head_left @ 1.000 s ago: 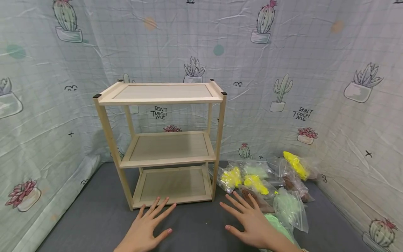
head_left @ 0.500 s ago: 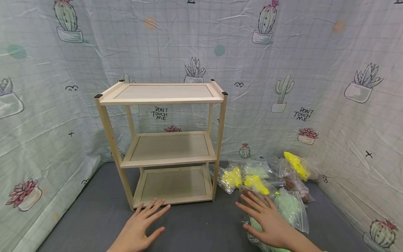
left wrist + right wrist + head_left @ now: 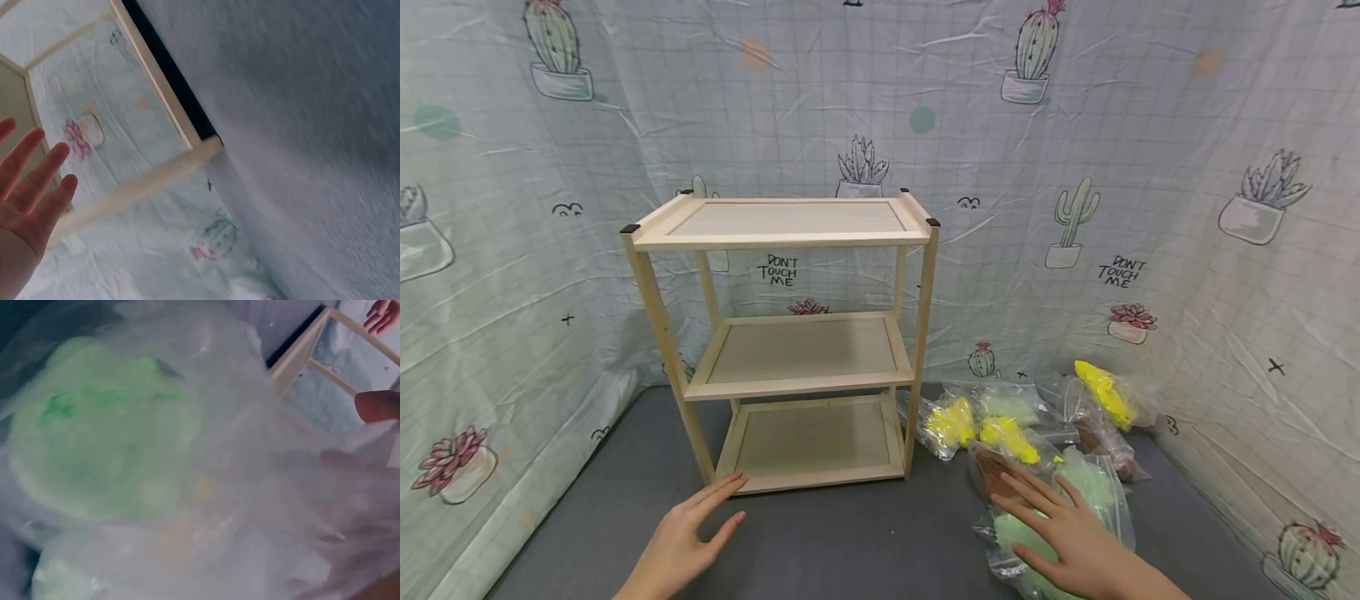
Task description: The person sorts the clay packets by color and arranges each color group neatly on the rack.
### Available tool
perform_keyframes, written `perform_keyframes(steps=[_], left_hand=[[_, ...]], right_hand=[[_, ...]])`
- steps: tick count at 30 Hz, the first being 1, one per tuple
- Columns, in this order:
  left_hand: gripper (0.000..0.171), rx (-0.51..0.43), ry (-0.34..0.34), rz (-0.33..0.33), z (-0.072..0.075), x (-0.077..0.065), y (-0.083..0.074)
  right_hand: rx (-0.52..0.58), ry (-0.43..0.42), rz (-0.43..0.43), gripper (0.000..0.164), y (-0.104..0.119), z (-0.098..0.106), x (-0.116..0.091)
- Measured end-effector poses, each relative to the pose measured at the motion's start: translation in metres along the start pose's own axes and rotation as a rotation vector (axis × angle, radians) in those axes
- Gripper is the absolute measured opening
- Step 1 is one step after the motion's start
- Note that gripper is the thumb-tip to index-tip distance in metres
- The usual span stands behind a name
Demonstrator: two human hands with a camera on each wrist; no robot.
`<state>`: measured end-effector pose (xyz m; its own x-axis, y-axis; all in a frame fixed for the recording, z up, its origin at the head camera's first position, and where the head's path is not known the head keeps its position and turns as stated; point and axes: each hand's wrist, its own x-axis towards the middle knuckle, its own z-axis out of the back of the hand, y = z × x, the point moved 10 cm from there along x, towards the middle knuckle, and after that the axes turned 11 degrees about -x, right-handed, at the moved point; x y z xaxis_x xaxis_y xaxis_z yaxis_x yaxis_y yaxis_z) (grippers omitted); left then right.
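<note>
My left hand hovers over the grey cloth surface at the front left corner of the wooden shelf, fingers extended and holding nothing. In the left wrist view its fingers are spread loosely beside a shelf post. My right hand reaches over a clear plastic bag with pale green contents, its fingers spread and mostly straight. Close up in the right wrist view, that green-filled bag takes up much of the picture. The thumb shows at the right, other fingers blurred behind the clear film.
Several more clear bags lie at the right: bags with yellow pieces, a bag with brown contents, and a yellow and brown bag at the back. The three-tier shelf stands left of them. Cactus-print cloth hangs behind and at both sides.
My hands have drawn apart: the left moved left and down, the right moved right over the bags. More of the front green-filled bag shows now. The shelf has stayed put.
</note>
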<state>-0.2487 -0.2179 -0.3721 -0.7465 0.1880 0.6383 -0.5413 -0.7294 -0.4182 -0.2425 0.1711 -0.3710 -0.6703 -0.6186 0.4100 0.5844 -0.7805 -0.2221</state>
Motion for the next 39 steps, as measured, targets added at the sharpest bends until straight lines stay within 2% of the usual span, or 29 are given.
perform_keyframes(steps=[8, 13, 17, 19, 24, 28, 31, 35, 39], left_hand=[[0.030, -0.114, -0.172, 0.074, 0.033, 0.000, 0.033], [0.020, -0.133, -0.256, 0.188, 0.046, -0.003, 0.056], [0.023, -0.133, -0.290, 0.286, 0.052, -0.001, 0.071], [0.029, -0.132, -0.283, 0.313, 0.052, 0.002, 0.075], [0.039, -0.172, -0.254, 0.308, 0.048, 0.015, 0.075], [0.038, -0.211, -0.256, 0.294, 0.043, 0.019, 0.076], [0.036, -0.256, -0.271, 0.290, 0.040, 0.021, 0.078], [0.035, -0.335, -0.276, 0.282, 0.035, 0.021, 0.081], [0.034, -0.412, -0.261, 0.254, 0.029, 0.022, 0.083]], right_hand=[[-0.031, -0.066, 0.043, 0.059, -0.002, 0.010, -0.011], [-0.017, -0.078, 0.007, 0.060, -0.011, 0.013, -0.019], [-0.076, -0.051, 0.004, 0.058, -0.017, 0.007, -0.030], [-0.118, -0.048, 0.007, 0.057, -0.021, 0.004, -0.036], [-0.179, -0.046, -0.004, 0.057, -0.031, -0.002, -0.050], [-0.182, -0.022, -0.052, 0.058, -0.038, -0.008, -0.057], [-0.186, -0.039, -0.051, 0.060, -0.039, -0.011, -0.061], [-0.212, -0.077, -0.025, 0.068, -0.037, -0.017, -0.066], [-0.215, -0.080, -0.028, 0.081, -0.036, -0.027, -0.071]])
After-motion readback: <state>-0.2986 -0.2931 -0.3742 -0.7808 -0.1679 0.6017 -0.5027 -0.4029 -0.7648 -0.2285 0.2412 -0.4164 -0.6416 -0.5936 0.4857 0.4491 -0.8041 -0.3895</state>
